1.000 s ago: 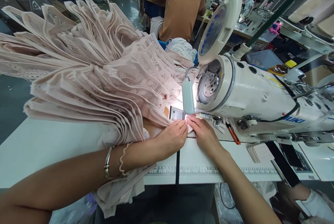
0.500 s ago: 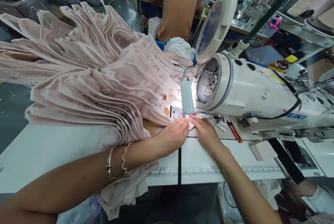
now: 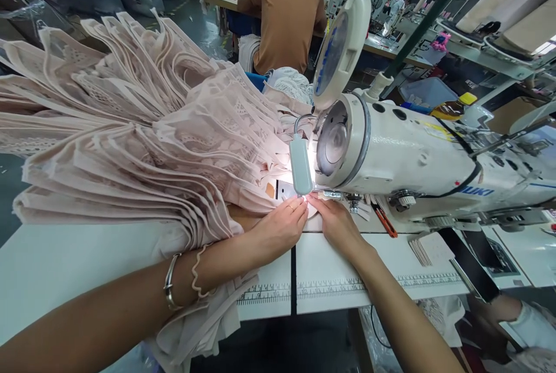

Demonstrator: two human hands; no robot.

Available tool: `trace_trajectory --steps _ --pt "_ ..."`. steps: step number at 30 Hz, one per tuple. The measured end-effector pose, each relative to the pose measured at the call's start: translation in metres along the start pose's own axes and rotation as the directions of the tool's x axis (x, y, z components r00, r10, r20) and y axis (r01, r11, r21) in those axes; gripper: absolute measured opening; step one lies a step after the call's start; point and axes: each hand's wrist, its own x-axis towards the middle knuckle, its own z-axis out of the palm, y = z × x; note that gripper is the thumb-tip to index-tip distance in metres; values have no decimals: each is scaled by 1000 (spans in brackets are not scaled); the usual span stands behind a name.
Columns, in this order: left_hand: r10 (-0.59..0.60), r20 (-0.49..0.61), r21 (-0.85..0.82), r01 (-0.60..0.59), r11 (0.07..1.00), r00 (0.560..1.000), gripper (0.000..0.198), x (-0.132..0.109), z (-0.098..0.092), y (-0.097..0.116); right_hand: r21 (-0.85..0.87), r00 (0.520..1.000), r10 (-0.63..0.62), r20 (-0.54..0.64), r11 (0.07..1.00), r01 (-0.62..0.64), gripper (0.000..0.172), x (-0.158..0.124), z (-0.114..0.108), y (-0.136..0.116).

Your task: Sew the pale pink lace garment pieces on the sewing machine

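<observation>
- One white bench (image 3: 326,257), with one printed ruler (image 3: 330,290) near its front edge and one black strip (image 3: 293,286) crossing it.
- Two bands around the left wrist: one silver bracelet (image 3: 169,283), one wavy band (image 3: 196,271).
- Two hands, left hand (image 3: 284,225) and right hand (image 3: 341,228), fingertips almost meeting; each grip is pinched closed on one small piece of cloth (image 3: 311,224), under the lamp (image 3: 300,167) (the fingers partly hide it).
- One orange cutter (image 3: 385,221), right of them.
- One sewing machine (image 3: 391,147); left of it, one pink cloth heap (image 3: 186,130) (layers too many to count).
- Beyond, grey floor (image 3: 191,22) and one person (image 3: 284,14) in brown.
</observation>
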Motion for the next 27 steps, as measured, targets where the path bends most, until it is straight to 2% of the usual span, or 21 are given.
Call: trace_trajectory --steps 6,10,19,27 --pt "-27 16 -29 28 999 999 35 1 3 -1 -27 1000 16 15 1000 -15 59 4 -1 -2" --pt "-63 77 -56 67 996 995 30 4 3 -1 -58 999 29 24 998 -28 57 7 -4 -6" --pt "-78 126 -71 87 994 989 37 3 4 -2 -84 972 128 196 990 -113 60 11 -15 -15" --pt "-87 172 -113 108 988 981 38 5 3 -5 -107 958 163 234 984 -141 61 13 -16 -16"
